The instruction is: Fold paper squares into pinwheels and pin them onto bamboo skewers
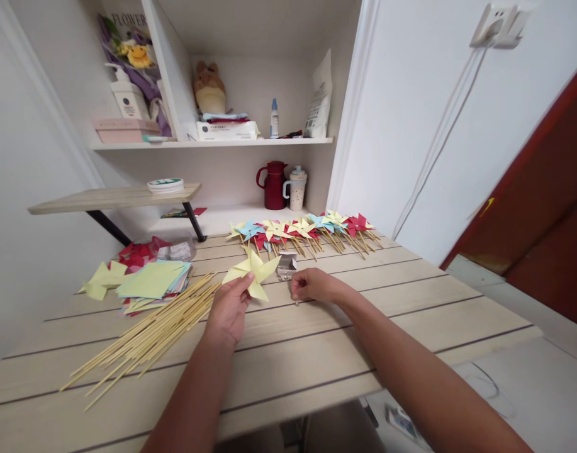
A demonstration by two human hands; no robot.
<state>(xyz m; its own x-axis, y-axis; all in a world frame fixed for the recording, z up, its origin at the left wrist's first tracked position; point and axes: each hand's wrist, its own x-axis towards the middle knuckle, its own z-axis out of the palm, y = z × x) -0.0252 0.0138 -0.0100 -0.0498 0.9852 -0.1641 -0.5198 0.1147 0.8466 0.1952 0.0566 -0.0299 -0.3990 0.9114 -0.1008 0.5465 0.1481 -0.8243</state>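
My left hand [230, 307] holds a folded yellow paper pinwheel [254, 270] just above the wooden table [316, 352]. My right hand [311, 284] rests on the table right of it, fingers pinched on something small and thin that looks like a pin. A small open box of pins [286, 267] sits just beyond my right hand's fingertips. A loose bundle of bamboo sticks [146, 333] lies to the left of my left hand.
A row of finished red, blue and yellow pinwheels on sticks [307, 230] lies at the table's far edge. Stacked coloured paper squares [151, 282] sit far left. A red jug [274, 185] and a mug [296, 187] stand on the shelf behind.
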